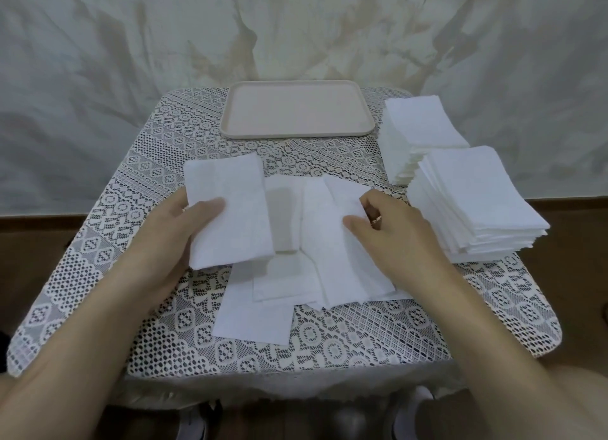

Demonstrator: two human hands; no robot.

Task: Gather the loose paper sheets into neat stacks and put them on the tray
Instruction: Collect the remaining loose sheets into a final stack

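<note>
Left hand (171, 239) grips a small stack (230, 216) of white paper sheets, thumb on top, fingers underneath, lifted just above the table (362, 334) with its lace cloth. Right hand (398, 239), a ring (376, 220) on one finger, pinches the edge of one of the loose sheets (296, 275) fanned out mid-table. Two tall stacks (477, 206) stand along the right edge. The pale pink tray (297, 135) sits at the far side, well apart from the sheets.
</note>
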